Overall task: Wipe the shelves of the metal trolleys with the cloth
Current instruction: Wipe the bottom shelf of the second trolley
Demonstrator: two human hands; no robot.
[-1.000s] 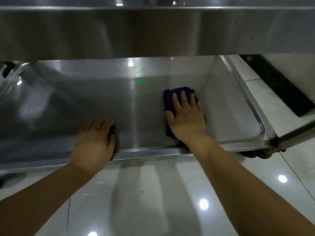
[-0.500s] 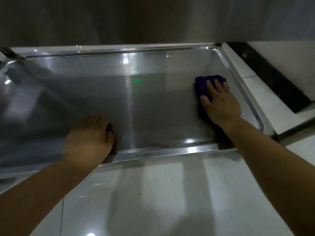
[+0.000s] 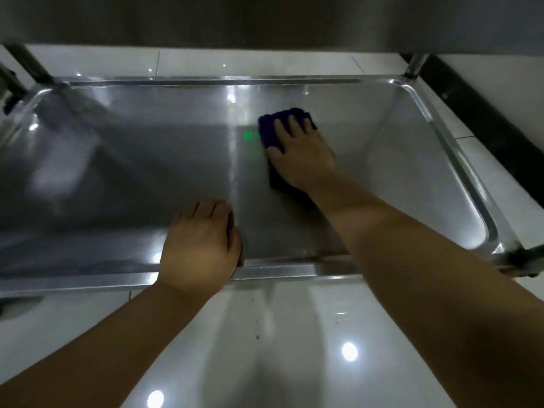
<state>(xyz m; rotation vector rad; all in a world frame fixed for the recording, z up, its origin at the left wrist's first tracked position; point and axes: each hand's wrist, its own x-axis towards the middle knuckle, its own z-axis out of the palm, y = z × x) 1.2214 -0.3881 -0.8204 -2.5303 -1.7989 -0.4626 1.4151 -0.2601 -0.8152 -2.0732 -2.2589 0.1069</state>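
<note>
The lower shelf [image 3: 117, 178] of a steel trolley fills the middle of the head view, a shallow tray with a raised rim. A dark purple cloth [image 3: 269, 131] lies flat on it, right of centre. My right hand [image 3: 300, 151] presses down on the cloth with straight, spread fingers; most of the cloth is hidden under the palm. My left hand [image 3: 200, 245] grips the shelf's near rim, its fingers curled over the edge onto the tray.
The trolley's upper shelf [image 3: 265, 19] overhangs the top of the view. Upright posts stand at the back left [image 3: 29, 63] and back right [image 3: 415, 64]. Glossy white floor tiles [image 3: 294, 348] lie in front. A black strip [image 3: 482, 113] runs along the floor on the right.
My right hand has slid the cloth leftward from the shelf's right end toward its centre. The left hand stays on the near rim. The view has shifted left and down.
</note>
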